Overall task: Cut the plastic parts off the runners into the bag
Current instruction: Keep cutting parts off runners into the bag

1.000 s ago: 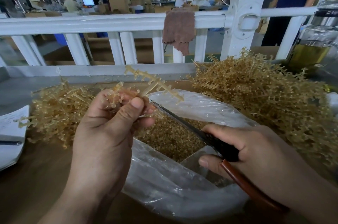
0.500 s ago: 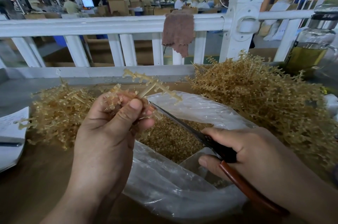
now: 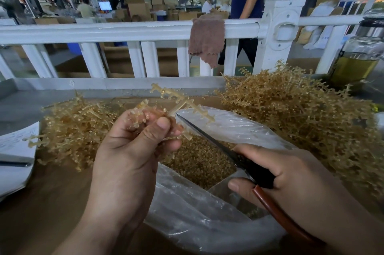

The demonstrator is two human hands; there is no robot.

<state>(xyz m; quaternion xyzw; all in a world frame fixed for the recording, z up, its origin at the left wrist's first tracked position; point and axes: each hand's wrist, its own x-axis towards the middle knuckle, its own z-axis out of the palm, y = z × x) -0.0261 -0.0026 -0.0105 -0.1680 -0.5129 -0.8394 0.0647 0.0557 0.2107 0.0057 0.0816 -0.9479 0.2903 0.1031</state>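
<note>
My left hand [image 3: 128,157] pinches a tan plastic runner [image 3: 182,102] above the open clear plastic bag [image 3: 199,219]. The runner's branch sticks up and to the right of my fingers. My right hand [image 3: 291,182] grips scissors [image 3: 209,140] with dark blades and reddish-brown handles. The blade tips lie right against the runner beside my left thumb. Inside the bag lies a heap of small tan cut parts [image 3: 199,163].
A big pile of tan runners [image 3: 301,113] lies to the right, a smaller pile [image 3: 76,130] to the left. Papers [image 3: 14,150] sit at the left edge. A white railing [image 3: 124,32] with a brown cloth [image 3: 205,40] stands behind. A glass jar [image 3: 359,57] stands far right.
The hands, runner and scissors stay almost where they were, with the blade tips at the runner. A person in dark blue walks past behind the railing.
</note>
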